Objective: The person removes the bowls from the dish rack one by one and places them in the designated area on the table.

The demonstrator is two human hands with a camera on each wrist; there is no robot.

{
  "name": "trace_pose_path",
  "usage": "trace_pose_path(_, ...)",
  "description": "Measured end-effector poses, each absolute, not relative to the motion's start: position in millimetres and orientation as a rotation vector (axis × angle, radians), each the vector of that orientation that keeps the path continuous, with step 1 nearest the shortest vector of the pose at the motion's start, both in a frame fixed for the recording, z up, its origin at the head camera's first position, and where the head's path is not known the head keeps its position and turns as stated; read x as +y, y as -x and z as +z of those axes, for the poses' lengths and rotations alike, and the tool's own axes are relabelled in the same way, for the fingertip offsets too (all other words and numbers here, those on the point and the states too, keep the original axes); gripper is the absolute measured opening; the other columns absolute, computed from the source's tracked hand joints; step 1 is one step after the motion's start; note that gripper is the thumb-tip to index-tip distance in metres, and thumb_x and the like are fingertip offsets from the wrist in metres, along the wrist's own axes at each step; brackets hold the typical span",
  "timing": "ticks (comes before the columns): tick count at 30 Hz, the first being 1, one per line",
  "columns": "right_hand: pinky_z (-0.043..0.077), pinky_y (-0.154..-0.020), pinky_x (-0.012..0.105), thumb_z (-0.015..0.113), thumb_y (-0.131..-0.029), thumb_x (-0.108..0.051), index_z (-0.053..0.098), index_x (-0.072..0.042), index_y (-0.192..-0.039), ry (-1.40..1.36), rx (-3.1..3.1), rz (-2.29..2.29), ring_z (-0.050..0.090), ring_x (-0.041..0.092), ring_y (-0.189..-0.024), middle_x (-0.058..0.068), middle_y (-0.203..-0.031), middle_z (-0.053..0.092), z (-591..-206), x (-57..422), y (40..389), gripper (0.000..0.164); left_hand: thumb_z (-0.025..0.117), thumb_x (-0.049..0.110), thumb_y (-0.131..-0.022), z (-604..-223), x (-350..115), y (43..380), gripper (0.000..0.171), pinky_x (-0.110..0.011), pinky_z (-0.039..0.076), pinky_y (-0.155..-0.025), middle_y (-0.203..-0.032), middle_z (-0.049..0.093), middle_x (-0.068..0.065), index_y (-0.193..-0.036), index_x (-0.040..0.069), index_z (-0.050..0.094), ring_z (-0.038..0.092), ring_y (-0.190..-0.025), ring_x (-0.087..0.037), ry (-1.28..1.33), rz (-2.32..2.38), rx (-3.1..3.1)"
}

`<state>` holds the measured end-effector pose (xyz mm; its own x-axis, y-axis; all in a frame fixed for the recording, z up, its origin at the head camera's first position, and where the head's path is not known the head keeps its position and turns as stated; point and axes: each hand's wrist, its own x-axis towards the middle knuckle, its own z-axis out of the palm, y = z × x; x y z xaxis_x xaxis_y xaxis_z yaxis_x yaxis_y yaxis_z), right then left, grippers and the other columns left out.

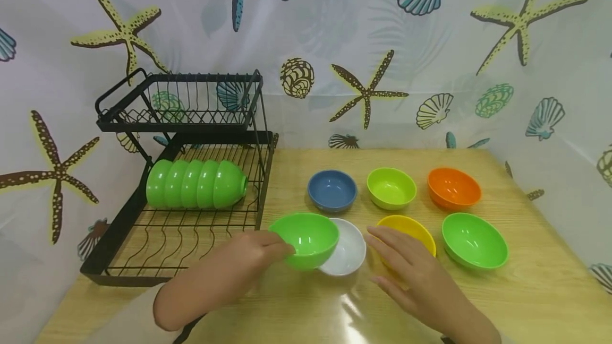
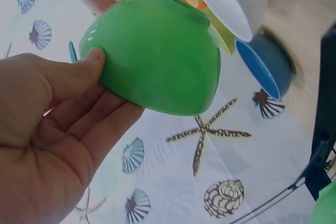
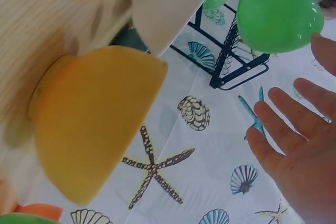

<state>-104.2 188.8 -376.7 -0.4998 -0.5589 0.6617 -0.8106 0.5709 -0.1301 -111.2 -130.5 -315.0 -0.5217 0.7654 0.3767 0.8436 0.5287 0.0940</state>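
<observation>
My left hand (image 1: 248, 259) pinches the rim of a green bowl (image 1: 308, 240), thumb on one side and fingers on the other, as the left wrist view shows. That bowl is held up and overlaps the white bowl (image 1: 345, 248) in the head view. My right hand (image 1: 421, 275) holds nothing; its fingers are extended in front of the yellow bowl (image 1: 421, 230), partly hiding it. In the right wrist view, the yellow bowl (image 3: 100, 119) stands apart from the fingers (image 3: 294, 114). Several green bowls (image 1: 196, 185) stand on edge in a row in the black dish rack (image 1: 117, 280).
At the back of the wooden table (image 1: 306, 317) sit a blue bowl (image 1: 332, 190), a lime bowl (image 1: 392, 189) and an orange bowl (image 1: 453, 189). Another green bowl (image 1: 474, 240) rests at the right. The rack's upper tier (image 1: 181, 126) rises at the left. A patterned curtain (image 1: 306, 25) hangs behind.
</observation>
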Motion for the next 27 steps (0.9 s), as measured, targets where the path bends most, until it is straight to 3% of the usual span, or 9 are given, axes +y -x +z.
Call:
trace_pose_path(10,0.032,-0.112,0.025,0.050,-0.101,-0.032,0.061,0.002,-0.122,-1.297,-2.006,0.599,0.058,0.029,-0.110,0.014,-0.122,0.063,-374,172,97,0.042,0.076,-0.004,-0.071,-326,-117,100,0.033,-0.008,0.050,-0.081,-0.092,0.068,0.002,-0.100,0.010,0.072,0.065,-0.086,-0.007,1.550,-0.208,-2.213)
trace_pose_path(20,0.051,-0.090,0.027,0.055,-0.099,-0.020,0.070,-0.003,-0.106,-1.442,-1.870,0.602,0.065,0.021,-0.092,0.006,-0.101,0.071,-373,164,95,0.024,0.075,0.001,-0.076,-325,-108,96,0.026,-0.007,0.048,-0.083,-0.092,0.067,0.006,-0.100,0.012,0.070,0.061,-0.087,-0.004,1.640,-0.143,-2.151)
trace_pose_path(27,0.053,-0.085,0.018,0.048,-0.101,-0.015,0.069,-0.007,-0.099,-1.490,-1.975,0.750,0.065,0.013,-0.088,-0.001,-0.096,0.068,-375,169,91,0.022,0.073,0.002,-0.079,-328,-104,99,0.024,-0.008,0.048,-0.083,-0.092,0.065,0.008,-0.099,0.013,0.068,0.059,-0.087,-0.004,1.665,-0.106,-2.115)
